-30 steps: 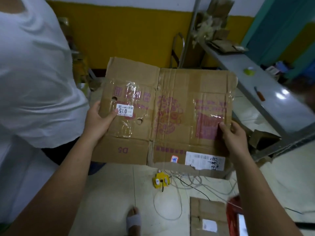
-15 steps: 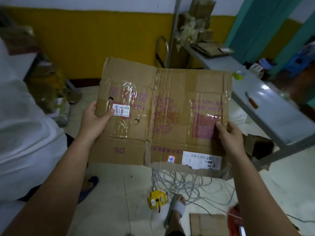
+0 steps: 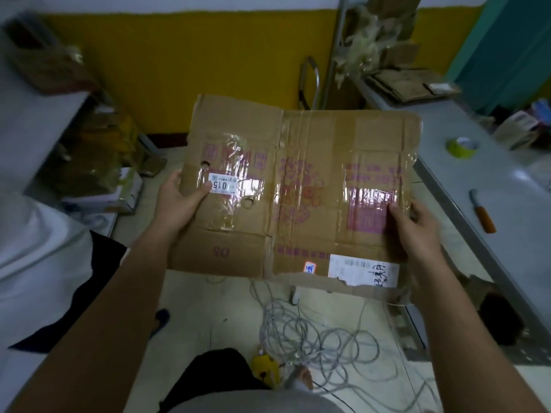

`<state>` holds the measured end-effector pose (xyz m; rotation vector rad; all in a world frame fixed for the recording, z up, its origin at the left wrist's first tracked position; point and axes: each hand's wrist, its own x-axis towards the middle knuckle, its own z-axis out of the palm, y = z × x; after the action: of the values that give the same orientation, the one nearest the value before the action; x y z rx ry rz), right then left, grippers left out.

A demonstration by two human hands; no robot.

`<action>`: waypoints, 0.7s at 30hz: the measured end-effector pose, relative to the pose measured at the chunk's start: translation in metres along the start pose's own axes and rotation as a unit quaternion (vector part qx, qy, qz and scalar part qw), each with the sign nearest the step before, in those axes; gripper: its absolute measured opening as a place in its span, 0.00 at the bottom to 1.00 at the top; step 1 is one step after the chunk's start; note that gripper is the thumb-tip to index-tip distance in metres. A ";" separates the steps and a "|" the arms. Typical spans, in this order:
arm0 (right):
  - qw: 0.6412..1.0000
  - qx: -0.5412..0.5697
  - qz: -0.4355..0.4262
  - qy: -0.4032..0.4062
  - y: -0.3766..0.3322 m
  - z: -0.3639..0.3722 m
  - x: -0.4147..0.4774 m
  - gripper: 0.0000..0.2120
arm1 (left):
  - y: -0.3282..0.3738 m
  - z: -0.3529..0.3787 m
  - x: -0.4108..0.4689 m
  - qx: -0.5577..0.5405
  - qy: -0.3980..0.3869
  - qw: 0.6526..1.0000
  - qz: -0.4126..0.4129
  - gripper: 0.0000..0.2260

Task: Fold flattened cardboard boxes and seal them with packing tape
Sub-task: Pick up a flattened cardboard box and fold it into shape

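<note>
Cables (image 3: 313, 332) are lying coiled on the floor. Above them, the left hand (image 3: 179, 201) and right hand (image 3: 417, 228) are clamping the flattened cardboard box (image 3: 298, 189) by its side edges. Beyond, perhaps a tape roll (image 3: 462, 147) is sitting on the table (image 3: 507, 204).

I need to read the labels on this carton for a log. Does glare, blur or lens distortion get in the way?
Head view: the room is dim and the picture is soft overall. Head view: shiny clear tape on the flattened brown cardboard box glares white beside the white 015 sticker, which is legible. Head view: the wide-angle lens bows the grey metal table edge, and the corners blur most.
</note>
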<state>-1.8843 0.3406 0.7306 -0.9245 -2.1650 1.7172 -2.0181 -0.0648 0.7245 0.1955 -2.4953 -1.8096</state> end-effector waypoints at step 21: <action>0.990 -0.007 0.018 0.136 -0.051 0.066 0.223 0.14 | 0.043 0.160 0.295 -0.020 -0.121 0.992 0.020 0.22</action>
<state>-2.1094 0.4156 0.7141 -1.1350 -1.9956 1.4917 -2.3326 0.0602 0.7059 -0.0795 -2.5916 -1.9729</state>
